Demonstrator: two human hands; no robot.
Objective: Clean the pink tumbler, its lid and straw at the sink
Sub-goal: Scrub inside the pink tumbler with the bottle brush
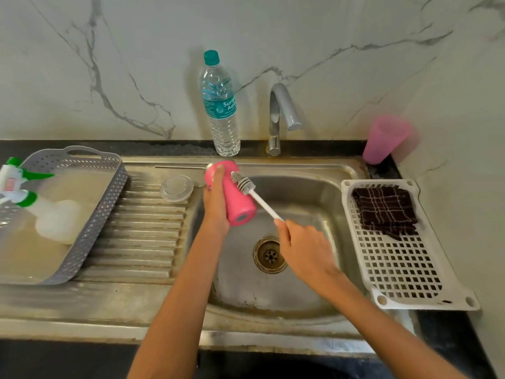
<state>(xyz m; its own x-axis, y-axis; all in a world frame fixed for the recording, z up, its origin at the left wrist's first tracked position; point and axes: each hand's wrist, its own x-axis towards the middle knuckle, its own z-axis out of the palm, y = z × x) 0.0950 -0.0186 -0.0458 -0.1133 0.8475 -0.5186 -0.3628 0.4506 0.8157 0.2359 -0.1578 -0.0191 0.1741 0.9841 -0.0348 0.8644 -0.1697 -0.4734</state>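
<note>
While the right hand point(303, 247) is closed round the near end of a white bottle brush point(246, 186), forefinger laid along the handle, the left hand point(216, 206) wraps the pink tumbler point(240, 203) from its left side, thumb over the far end. The tumbler is held above the left part of the sink basin point(314, 192), lying nearly on its side, beyond and to the left of the drain point(270, 255). The bristle head rests against its outer wall, so the step in hand is judged to be scrubbing the outside. To do this well, the left hand should turn the tumbler as the brush travels its full length, with the work kept over the basin; the inside looks yet to be done. The clear lid point(176, 188) lies flat on the ribbed drainboard just left of the tumbler, and a thin metal straw point(180, 167) lies on the ledge behind it; both appear untouched. A grey perforated basket point(109, 192) on the left holds a white spray bottle point(52, 217) with green trim, lying on its side. A white slotted tray point(396, 269) on the right carries a folded dark checked cloth point(385, 209) at its far end. Against the wall stand a capped water bottle point(221, 105), seemingly full, the tap point(281, 110) with no water showing at its spout, and a translucent pink cup point(385, 138), mouth down.
</note>
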